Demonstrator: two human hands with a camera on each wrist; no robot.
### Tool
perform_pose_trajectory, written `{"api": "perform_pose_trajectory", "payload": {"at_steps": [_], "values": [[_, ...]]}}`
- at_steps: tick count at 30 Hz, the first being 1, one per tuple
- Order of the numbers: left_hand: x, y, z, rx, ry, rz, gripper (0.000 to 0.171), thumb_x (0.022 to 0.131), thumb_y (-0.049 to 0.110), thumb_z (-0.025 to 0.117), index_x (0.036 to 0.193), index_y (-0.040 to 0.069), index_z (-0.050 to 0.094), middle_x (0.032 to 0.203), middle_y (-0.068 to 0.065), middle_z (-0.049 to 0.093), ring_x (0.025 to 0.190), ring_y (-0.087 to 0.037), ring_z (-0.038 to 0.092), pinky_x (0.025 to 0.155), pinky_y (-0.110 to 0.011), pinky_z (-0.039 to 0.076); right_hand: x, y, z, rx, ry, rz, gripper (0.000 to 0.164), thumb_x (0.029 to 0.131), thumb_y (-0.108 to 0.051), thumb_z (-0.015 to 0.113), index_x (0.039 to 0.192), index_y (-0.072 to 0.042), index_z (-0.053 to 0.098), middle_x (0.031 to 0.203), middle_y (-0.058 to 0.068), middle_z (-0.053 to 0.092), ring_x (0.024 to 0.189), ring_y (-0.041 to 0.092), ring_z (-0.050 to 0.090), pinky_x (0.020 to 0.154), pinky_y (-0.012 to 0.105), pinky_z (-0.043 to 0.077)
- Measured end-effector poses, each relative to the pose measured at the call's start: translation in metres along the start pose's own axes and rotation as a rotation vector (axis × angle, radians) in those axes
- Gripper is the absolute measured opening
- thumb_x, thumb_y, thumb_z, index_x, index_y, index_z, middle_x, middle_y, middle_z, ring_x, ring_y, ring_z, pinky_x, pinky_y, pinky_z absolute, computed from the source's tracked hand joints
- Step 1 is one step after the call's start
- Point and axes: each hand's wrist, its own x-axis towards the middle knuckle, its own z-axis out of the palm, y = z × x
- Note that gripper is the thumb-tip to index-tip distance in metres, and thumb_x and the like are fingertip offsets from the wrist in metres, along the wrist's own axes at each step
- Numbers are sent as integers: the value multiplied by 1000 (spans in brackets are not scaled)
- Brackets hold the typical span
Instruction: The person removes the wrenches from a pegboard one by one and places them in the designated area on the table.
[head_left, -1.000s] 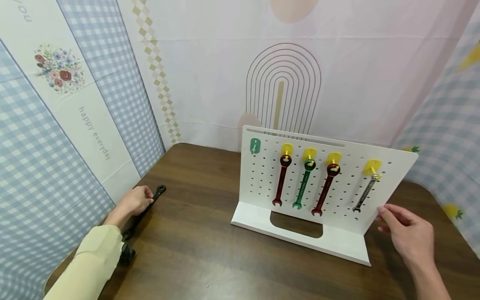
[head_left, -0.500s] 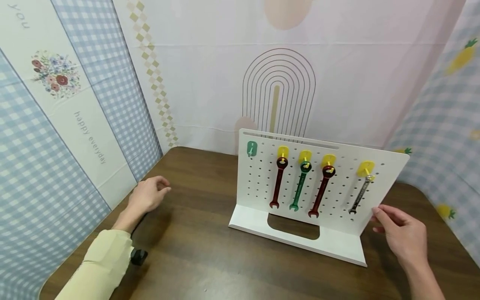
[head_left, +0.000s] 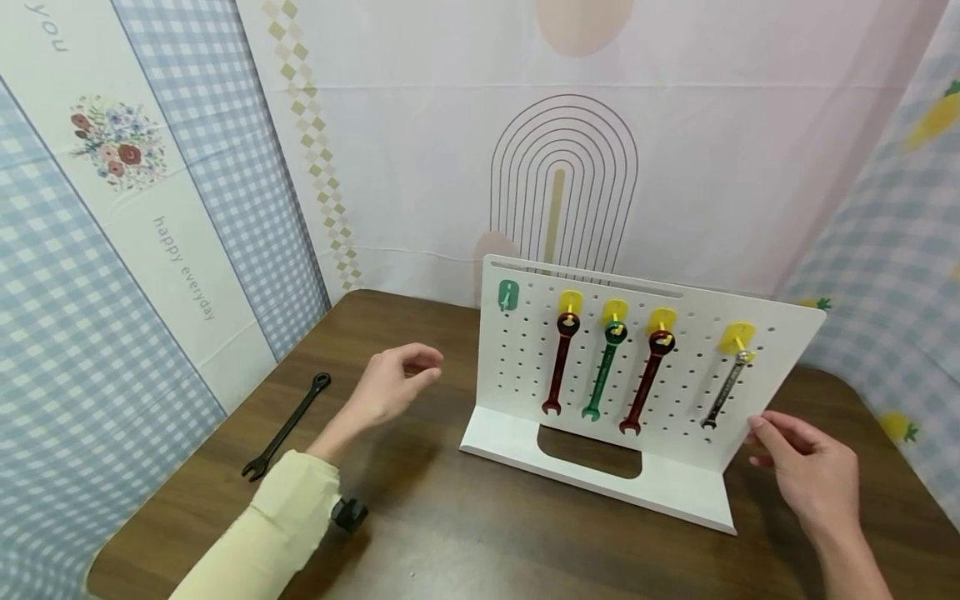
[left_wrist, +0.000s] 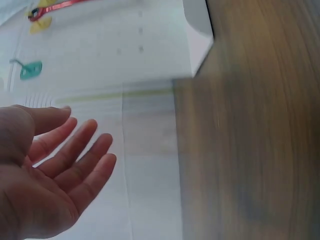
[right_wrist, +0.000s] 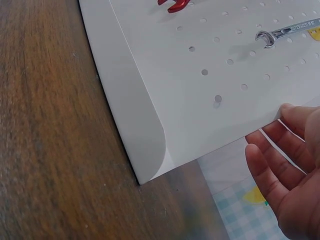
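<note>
My left hand (head_left: 393,383) is in the air above the table, left of the white pegboard (head_left: 517,358), its fingers loosely bent around nothing. A black wrench (head_left: 288,427) lies on the table to the left of that hand. At the board's right edge my right hand (head_left: 813,467) pinches it, thumb in front and fingers behind, as the right wrist view shows. From yellow hooks hang a red wrench (head_left: 559,367), a green wrench (head_left: 603,375), another red wrench (head_left: 647,385) and a small silver wrench (head_left: 725,390). A green hook (head_left: 508,295) at the upper left holds nothing.
The board's flat base (head_left: 498,435), with a cut-out, stands on the brown wooden table (head_left: 435,517). A patterned cloth (head_left: 420,167) hangs behind the table, with checked cloth on both sides. A small black device (head_left: 349,514) is on my left wrist.
My left hand has let go of the black wrench, leaving it on the table, and has moved right toward the pegboard. My right hand stays at the board's edge.
</note>
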Motion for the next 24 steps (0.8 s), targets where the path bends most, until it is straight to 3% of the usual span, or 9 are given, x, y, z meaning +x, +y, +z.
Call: {"api": "perform_pose_trajectory", "payload": {"at_steps": [8,16,24], "values": [[8,28,34,-234,-24,65,25,98,8,74,122,3,74,117,-13,79,106,-26,75,94,-42,62,-1,0,-3,11,6,1,6,98,-22,77,101,-18,80,72,-20,73,65,-3,70,56,21,61],[15,49,58,-460,-150,66,36,101,5,68,136,-2,67,128,-21,74,120,-35,72,103,-37,60,-1,2,-2,-3,-4,5,12,98,-26,78,103,-16,80,71,-21,73,66,-2,71,57,23,62],[22,57,74,-566,-215,63,40,103,4,66,143,-2,62,138,-22,69,128,-35,68,108,-37,57,0,2,0,1,-2,-7,13,97,-25,78,105,-14,79,72,-21,73,66,-2,71,56,22,61]]}}
